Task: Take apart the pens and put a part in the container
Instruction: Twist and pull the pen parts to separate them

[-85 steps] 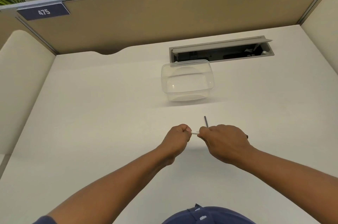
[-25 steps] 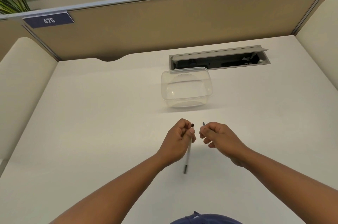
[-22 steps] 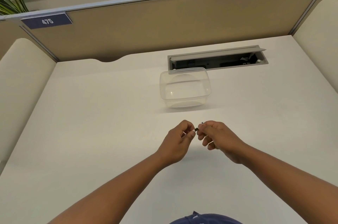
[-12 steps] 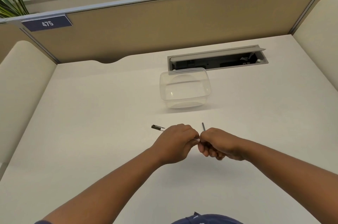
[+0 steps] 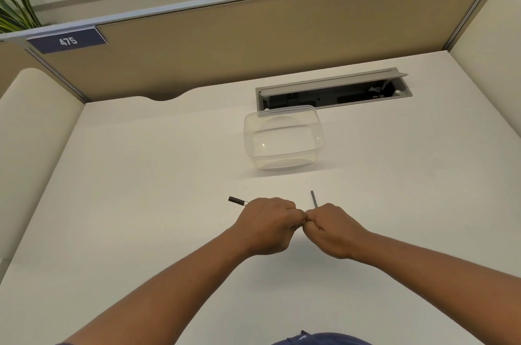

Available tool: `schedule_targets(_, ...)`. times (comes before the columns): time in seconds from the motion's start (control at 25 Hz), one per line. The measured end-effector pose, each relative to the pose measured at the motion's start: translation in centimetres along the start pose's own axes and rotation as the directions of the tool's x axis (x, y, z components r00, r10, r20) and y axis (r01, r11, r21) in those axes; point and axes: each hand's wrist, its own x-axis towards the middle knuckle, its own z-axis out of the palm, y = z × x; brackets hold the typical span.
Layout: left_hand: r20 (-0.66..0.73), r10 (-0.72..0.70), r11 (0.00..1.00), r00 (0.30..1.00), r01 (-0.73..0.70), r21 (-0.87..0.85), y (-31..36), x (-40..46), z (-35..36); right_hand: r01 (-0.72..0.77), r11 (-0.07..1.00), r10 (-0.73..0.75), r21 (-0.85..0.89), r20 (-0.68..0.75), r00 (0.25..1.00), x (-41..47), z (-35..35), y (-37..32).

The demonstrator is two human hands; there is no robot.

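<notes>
Near the clear container (image 5: 283,137), the left hand (image 5: 267,225) is gripping a pen (image 5: 238,200) in a closed fist while the right hand (image 5: 331,229) is clenching a thin grey rod (image 5: 313,199), knuckles touching.

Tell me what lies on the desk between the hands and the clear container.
In the head view, only bare desk lies between the left hand, the right hand and the empty clear container. A thin dark rod pokes up from the right fist.
</notes>
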Motion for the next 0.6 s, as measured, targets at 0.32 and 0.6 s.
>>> schedule_targets(0.32,0.033,-0.028,0.998,0.999,0.029,-0.054,-0.6,-0.1,0.6,-0.003,0.997,-0.001,0.074,0.058,0.998,0.6,-0.4,-0.2)
schedule_targets(0.6,0.095,-0.109,0.994,0.989,0.110,-0.010,-0.1,-0.3,0.7,0.020,0.990,-0.023,-0.137,-0.017,1.000,1.1,0.8,-0.2)
